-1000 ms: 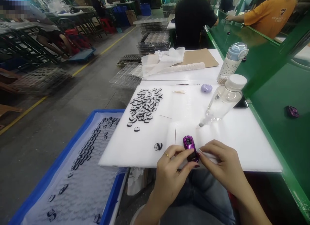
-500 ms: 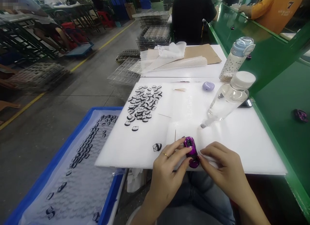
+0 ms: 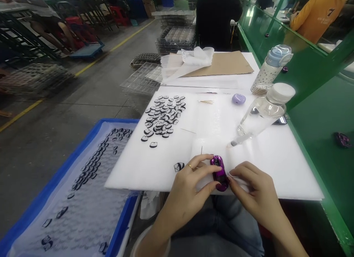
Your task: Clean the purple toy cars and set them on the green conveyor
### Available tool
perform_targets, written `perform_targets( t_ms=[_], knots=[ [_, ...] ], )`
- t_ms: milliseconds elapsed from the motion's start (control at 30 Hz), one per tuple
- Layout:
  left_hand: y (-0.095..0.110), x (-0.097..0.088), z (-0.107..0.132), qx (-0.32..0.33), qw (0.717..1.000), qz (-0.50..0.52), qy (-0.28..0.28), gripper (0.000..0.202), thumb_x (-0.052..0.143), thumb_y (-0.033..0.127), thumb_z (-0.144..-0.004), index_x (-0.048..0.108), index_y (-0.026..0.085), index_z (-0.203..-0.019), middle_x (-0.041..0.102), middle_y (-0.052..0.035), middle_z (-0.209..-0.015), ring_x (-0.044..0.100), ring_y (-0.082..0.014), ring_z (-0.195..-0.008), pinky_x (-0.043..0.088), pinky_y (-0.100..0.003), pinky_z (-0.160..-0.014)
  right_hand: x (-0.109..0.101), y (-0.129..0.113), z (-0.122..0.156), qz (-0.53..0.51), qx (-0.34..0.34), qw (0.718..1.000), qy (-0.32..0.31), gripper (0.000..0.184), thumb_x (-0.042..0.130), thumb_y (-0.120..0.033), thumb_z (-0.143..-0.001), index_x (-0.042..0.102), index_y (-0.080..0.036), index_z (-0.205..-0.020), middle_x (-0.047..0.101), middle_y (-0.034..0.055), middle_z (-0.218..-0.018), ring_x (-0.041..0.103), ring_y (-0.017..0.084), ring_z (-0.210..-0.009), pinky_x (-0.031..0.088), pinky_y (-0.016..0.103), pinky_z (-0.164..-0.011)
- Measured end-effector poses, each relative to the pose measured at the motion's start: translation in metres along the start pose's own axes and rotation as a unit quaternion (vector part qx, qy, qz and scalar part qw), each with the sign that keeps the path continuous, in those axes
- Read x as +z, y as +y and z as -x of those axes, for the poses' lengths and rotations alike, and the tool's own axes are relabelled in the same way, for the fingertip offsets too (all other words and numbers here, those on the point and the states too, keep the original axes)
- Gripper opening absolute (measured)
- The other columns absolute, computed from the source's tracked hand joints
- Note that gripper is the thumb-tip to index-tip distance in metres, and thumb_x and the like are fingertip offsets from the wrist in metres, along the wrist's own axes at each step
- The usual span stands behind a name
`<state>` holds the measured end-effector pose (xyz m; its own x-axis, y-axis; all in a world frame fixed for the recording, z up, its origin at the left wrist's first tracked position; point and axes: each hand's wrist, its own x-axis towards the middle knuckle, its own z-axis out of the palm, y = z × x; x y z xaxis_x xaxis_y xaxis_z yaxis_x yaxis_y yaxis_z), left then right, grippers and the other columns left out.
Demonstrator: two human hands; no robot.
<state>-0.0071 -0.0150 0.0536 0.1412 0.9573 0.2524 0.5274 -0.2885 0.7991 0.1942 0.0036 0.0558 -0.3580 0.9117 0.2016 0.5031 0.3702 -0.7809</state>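
Observation:
A shiny purple toy car body (image 3: 219, 172) rests at the near edge of a white board (image 3: 276, 157). My left hand (image 3: 190, 190) pinches it between thumb and fingers, a ring on one finger. My right hand (image 3: 251, 194) is curled with its fingertips touching the car's right side; what they pinch, if anything, is hidden. A single black-and-white small part (image 3: 179, 167) lies just left of my left hand. A pile of several such parts (image 3: 164, 116) sits further back on the board.
A blue tray (image 3: 74, 198) with several more small parts stands at the lower left. A clear bottle (image 3: 262, 113), a dotted bottle (image 3: 272, 67), a lilac case (image 3: 238, 98), toothpicks (image 3: 206, 102) and cardboard (image 3: 221, 63) lie behind. Another purple car (image 3: 343, 139) sits on the green conveyor (image 3: 318, 120). People work beyond.
Both hands and the purple car stay at the board's near edge. My left fingers have shifted a little over the car's top. The view has drifted slightly.

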Motion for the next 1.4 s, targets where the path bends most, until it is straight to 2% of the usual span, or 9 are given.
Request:
perform_targets(
  t_ms=[100,400,600,700,767,1000,1167,1300,1400],
  knots=[
    [0.000,-0.005,-0.001,-0.016,0.999,0.014,-0.031,0.031,0.069,0.012,-0.083,0.072,0.027,-0.110,0.063,-0.0062,-0.135,0.070,-0.0218,-0.104,0.058,-0.039,-0.096,-0.002,-0.003,-0.002,-0.003,0.019,1.000,-0.005,0.012,0.058,-0.024,-0.095,0.067,-0.021,-0.087,0.063,0.0003,-0.081,0.059,0.011,-0.067,0.044,0.022,-0.058],
    [0.002,0.003,0.000,-0.023,0.999,0.028,0.010,0.028,0.065,0.010,-0.084,0.073,0.025,-0.107,0.066,-0.0064,-0.129,0.068,-0.0244,-0.111,0.057,-0.043,-0.099,0.007,-0.006,-0.009,0.070,0.017,0.997,0.033,0.017,0.062,-0.028,-0.093,0.063,-0.020,-0.077,0.058,-0.0020,-0.069,0.050,0.009,-0.053,0.033,0.023,-0.046],
    [-0.001,-0.003,0.000,-0.021,0.998,0.024,-0.055,0.046,0.077,0.011,-0.077,0.071,0.030,-0.118,0.059,-0.0064,-0.137,0.068,-0.0220,-0.104,0.060,-0.041,-0.095,0.003,0.005,0.000,0.082,-0.153,0.979,0.110,0.008,0.061,-0.010,-0.090,0.065,-0.017,-0.094,0.061,0.0031,-0.083,0.059,0.010,-0.068,0.048,0.021,-0.056],
    [-0.002,0.000,0.001,0.001,1.000,0.014,-0.022,0.052,0.078,0.004,-0.071,0.072,0.027,-0.116,0.062,-0.0075,-0.130,0.068,-0.0205,-0.098,0.061,-0.039,-0.092,0.008,0.007,0.004,0.152,-0.265,0.944,0.121,0.019,0.063,-0.007,-0.088,0.066,-0.015,-0.104,0.062,0.0089,-0.098,0.060,0.013,-0.073,0.051,0.025,-0.058],
    [-0.002,0.004,0.002,0.011,1.000,0.009,0.003,0.054,0.076,0.000,-0.070,0.073,0.027,-0.116,0.064,-0.0078,-0.126,0.069,-0.0191,-0.094,0.062,-0.038,-0.089,0.014,0.006,0.005,0.172,-0.286,0.937,0.102,0.018,0.065,-0.008,-0.087,0.066,-0.015,-0.103,0.063,0.0106,-0.101,0.059,0.014,-0.072,0.051,0.027,-0.058],
    [-0.008,0.010,0.007,0.062,0.997,-0.020,0.035,0.049,0.080,0.007,-0.071,0.071,0.024,-0.116,0.064,-0.0100,-0.127,0.068,-0.0199,-0.093,0.062,-0.037,-0.085,0.023,0.005,0.012,0.201,-0.204,0.942,0.174,0.011,0.064,-0.008,-0.088,0.068,-0.013,-0.097,0.062,0.0065,-0.087,0.055,0.008,-0.058,0.046,0.022,-0.052],
    [-0.021,0.016,0.012,0.156,0.983,-0.053,0.085,0.032,0.076,0.019,-0.083,0.069,0.021,-0.114,0.062,-0.0128,-0.129,0.066,-0.0187,-0.093,0.061,-0.033,-0.076,-0.012,0.003,0.009,0.145,-0.127,0.971,0.141,0.010,0.065,-0.012,-0.089,0.069,-0.020,-0.093,0.066,0.0013,-0.082,0.056,0.008,-0.057,0.042,0.020,-0.047],
    [-0.021,0.023,0.013,0.229,0.958,-0.115,0.132,0.023,0.072,0.022,-0.087,0.067,0.017,-0.109,0.065,-0.0138,-0.114,0.066,-0.0208,-0.094,0.060,-0.034,-0.074,-0.053,0.018,-0.010,0.223,-0.081,0.921,0.308,0.006,0.073,-0.023,-0.084,0.069,-0.021,-0.087,0.068,0.0004,-0.075,0.057,0.014,-0.058,0.041,0.027,-0.050],
    [-0.014,0.022,0.010,0.221,0.953,-0.158,0.131,0.017,0.068,0.023,-0.088,0.066,0.017,-0.104,0.067,-0.0146,-0.111,0.066,-0.0230,-0.090,0.059,-0.038,-0.073,-0.064,0.027,-0.019,0.337,-0.075,0.887,0.306,0.017,0.067,-0.032,-0.087,0.068,-0.019,-0.099,0.072,0.0072,-0.091,0.065,0.026,-0.082,0.049,0.036,-0.067]
  ],
)
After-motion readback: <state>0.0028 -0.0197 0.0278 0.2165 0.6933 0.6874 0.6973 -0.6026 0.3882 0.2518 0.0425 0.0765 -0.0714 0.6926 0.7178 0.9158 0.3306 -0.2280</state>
